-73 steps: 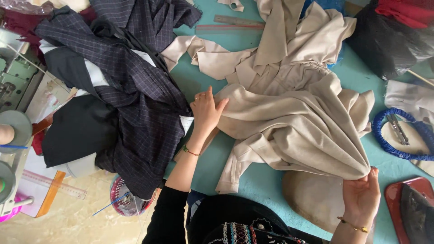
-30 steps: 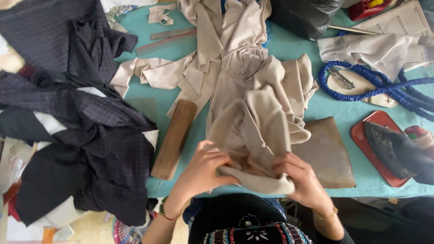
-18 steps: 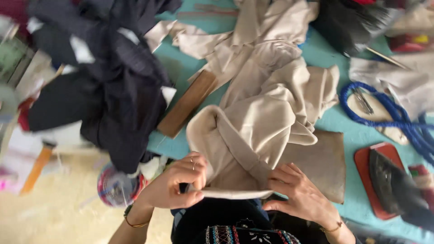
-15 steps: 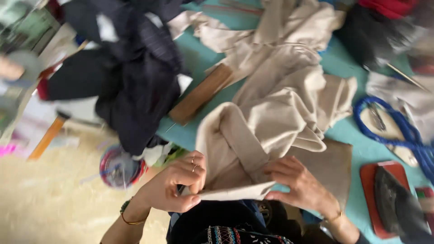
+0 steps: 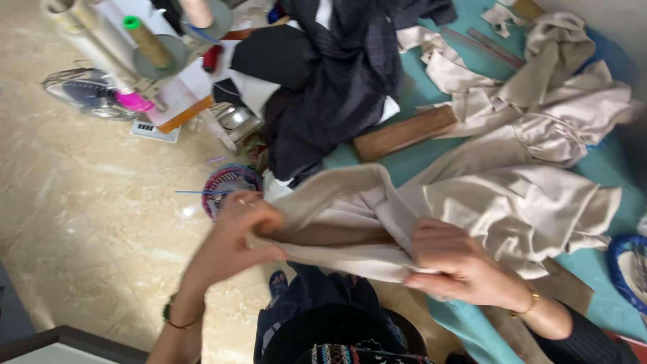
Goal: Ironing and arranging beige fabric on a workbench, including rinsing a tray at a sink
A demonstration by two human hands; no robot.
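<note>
My left hand (image 5: 232, 236) and my right hand (image 5: 455, 263) both grip the near end of a beige garment (image 5: 512, 202), holding it stretched between them just off the table's edge above my lap. The rest of the beige cloth trails away over the teal table (image 5: 431, 145). A wooden block (image 5: 404, 133) lies on the table behind the held cloth. A heap of dark checked fabric (image 5: 337, 81) hangs over the table's left part.
A round patterned container (image 5: 229, 185) stands on the tiled floor (image 5: 87, 202) near my left hand. Thread cones (image 5: 145, 40) and a small fan (image 5: 87, 91) are at the upper left. A blue cord (image 5: 623, 273) lies at the right edge.
My hands went from apart on the table to both gripping the beige garment's end and pulling it toward me. The view has swung left, showing floor.
</note>
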